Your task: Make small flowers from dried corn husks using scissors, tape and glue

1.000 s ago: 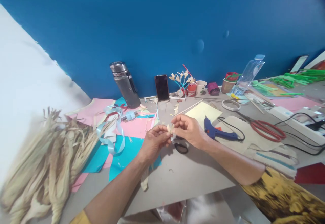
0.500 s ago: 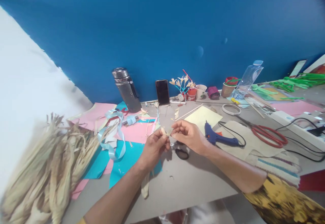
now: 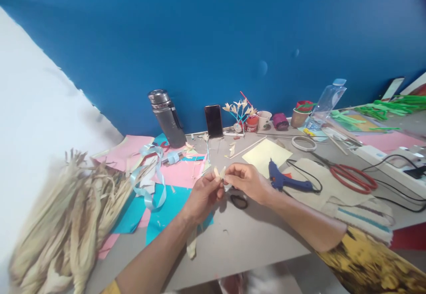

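Note:
Over the middle of the table my left hand (image 3: pixel 207 194) pinches a small pale piece of corn husk (image 3: pixel 217 172) between thumb and fingers. My right hand (image 3: pixel 245 180) meets it from the right, its thumb and fingertips closed on a second husk tip (image 3: pixel 222 172) standing beside the first. Whether the two tips are one piece I cannot tell. Below the hands lie small scissors with a black handle (image 3: pixel 238 201), partly covered by my right hand. A loose husk strip (image 3: pixel 191 243) rests under my left forearm.
A heap of dry corn husks (image 3: pixel 56 223) lies left, by light-blue ribbon (image 3: pixel 159 198) and coloured paper. A blue glue gun (image 3: pixel 288 180) and red-handled scissors (image 3: pixel 353 178) lie right. Behind stand a flask (image 3: pixel 168 118), a phone (image 3: pixel 213 121), husk flowers (image 3: pixel 238 109) and a plastic bottle (image 3: pixel 326 105).
My right hand has come in to the left, closing the small gap between my hands, and its fingertips now touch the husk. A second pale tip shows there.

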{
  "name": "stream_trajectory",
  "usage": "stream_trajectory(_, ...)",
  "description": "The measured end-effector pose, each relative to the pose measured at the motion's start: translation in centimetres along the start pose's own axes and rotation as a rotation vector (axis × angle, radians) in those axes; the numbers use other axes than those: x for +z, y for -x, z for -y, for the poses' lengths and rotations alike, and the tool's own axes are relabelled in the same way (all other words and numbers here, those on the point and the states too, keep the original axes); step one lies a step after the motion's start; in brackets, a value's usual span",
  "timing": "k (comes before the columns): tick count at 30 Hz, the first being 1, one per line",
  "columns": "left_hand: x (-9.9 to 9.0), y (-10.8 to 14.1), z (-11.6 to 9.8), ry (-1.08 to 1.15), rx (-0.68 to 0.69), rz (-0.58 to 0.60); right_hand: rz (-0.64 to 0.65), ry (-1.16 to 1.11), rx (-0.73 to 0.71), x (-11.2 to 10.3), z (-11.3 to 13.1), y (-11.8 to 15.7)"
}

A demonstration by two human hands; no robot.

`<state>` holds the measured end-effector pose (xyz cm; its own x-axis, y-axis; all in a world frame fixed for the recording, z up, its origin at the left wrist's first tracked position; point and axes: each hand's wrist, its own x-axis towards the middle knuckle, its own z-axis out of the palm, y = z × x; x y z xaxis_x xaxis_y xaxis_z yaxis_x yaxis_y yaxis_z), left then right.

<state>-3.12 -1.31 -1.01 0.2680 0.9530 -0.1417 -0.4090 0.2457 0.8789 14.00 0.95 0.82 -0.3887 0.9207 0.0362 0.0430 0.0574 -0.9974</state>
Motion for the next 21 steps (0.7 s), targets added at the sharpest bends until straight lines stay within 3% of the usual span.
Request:
stream_trajectory(9, -0.03, 0.06, 0.2, -0.159, 0.074, -0.01, -0.013, 0.067, 0.003, 0.15, -0.32, 0.01)
stream_trajectory(16, -0.3, -0.04, 0.5, -0.243, 0.118, -0.082, -0.014, 0.102, 0.014, 0.04, 0.12, 0.12)
stream_trajectory(21, -0.15, -0.06, 0.55, -0.174, 0.058, -0.058, -0.022, 0.014, 0.045, 0.03, -0.67, -0.17)
